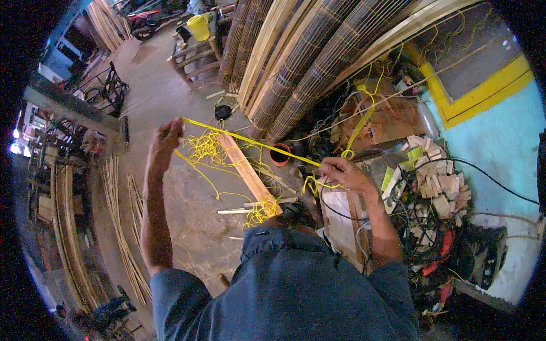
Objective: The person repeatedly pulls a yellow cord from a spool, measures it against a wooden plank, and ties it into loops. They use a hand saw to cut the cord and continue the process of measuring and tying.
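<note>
Between my two raised hands runs a taut yellow cord [250,140], several strands side by side. My left hand [170,135] is closed around its left end, with a loose length dropping from it. At the right end my right hand [346,173] pinches the cord, and loops hang beside the fingers. Below the stretched part lies a pale wooden plank [243,165] on the floor. A loose tangle of yellow cord [206,146] is heaped by the plank's far end. Another yellow coil [262,212] rests on its near end, close to my body.
Rolled bamboo blinds [307,62] lean at the back. Wood offcuts [441,182] and black cables are piled at my right, near a turquoise wall [489,148]. Thin bamboo strips [120,221] lie on the left floor. A reddish pot [280,154] stands beyond the plank.
</note>
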The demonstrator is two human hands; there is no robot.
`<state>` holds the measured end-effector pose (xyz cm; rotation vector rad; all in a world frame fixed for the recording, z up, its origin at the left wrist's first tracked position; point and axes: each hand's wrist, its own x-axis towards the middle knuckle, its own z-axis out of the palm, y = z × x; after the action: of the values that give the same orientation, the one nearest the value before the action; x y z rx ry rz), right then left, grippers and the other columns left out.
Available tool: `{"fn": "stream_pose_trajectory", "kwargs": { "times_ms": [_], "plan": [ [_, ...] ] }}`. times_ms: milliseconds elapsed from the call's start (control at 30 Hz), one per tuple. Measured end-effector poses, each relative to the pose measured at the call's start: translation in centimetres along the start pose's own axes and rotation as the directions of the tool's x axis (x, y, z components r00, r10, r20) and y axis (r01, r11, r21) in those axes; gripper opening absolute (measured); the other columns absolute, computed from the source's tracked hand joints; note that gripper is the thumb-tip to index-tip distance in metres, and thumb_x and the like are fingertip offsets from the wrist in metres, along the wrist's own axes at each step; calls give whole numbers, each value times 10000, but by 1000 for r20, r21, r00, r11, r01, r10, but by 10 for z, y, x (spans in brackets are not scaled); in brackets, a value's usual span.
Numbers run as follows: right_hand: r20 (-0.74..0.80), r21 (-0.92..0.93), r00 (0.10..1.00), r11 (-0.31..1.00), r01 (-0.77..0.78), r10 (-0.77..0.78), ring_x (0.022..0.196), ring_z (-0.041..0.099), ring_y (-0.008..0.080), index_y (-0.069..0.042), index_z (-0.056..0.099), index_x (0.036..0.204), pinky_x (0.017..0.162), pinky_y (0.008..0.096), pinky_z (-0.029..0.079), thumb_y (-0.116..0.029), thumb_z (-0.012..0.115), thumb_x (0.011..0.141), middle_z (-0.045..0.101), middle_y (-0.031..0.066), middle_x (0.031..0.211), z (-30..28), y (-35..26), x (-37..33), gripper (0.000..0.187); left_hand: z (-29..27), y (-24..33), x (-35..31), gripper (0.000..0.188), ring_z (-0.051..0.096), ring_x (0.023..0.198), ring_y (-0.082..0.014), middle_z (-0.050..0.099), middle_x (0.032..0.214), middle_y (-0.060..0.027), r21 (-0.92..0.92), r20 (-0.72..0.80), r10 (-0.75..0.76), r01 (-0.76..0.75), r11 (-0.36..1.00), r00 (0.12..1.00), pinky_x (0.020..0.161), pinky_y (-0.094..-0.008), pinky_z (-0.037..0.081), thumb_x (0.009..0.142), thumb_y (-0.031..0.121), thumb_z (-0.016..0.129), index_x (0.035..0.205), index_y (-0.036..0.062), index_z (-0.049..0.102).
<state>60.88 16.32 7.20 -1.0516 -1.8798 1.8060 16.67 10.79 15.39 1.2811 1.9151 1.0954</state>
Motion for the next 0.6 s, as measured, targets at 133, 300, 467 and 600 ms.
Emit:
{"fn": "stream_pose_trajectory", "kwargs": {
  "times_ms": [133, 300, 467, 600],
  "plan": [
    [31, 41, 999, 999, -17, 16, 666, 470, 46, -53, 597, 842, 597, 209, 399, -298, 525, 898, 548, -48, 722, -19, 18, -2, 262, -40, -38, 12, 340, 392, 625, -68, 471, 685, 27, -44, -117, 115, -121, 992, 986, 540, -232, 328, 888, 387, 499, 792, 70, 573],
    [119, 0, 992, 999, 34, -33, 673, 482, 46, -67, 590, 787, 588, 217, 408, -313, 522, 898, 532, -55, 697, -33, -5, -15, 279, -117, -122, 32, 345, 459, 667, -104, 528, 697, -2, 159, -318, 140, -93, 983, 938, 605, -266, 398, 872, 367, 532, 876, 34, 623],
    [-132, 5, 983, 992, -125, 124, 670, 524, 59, -72, 611, 908, 604, 226, 449, -311, 537, 891, 588, -43, 774, -56, -4, -43, 251, -202, -187, 40, 365, 539, 800, -169, 589, 867, -87, 585, -384, 92, 165, 794, 919, 722, -318, 436, 841, 331, 588, 1059, 39, 577],
    [-108, 11, 982, 988, -155, 155, 716, 548, 70, -66, 616, 930, 627, 230, 461, -309, 539, 892, 606, -28, 808, -85, 9, -59, 258, -220, -208, 18, 401, 547, 861, -195, 580, 953, -115, 713, -393, 29, 285, 641, 919, 765, -335, 436, 833, 314, 604, 1123, 47, 532]
  ]
}}
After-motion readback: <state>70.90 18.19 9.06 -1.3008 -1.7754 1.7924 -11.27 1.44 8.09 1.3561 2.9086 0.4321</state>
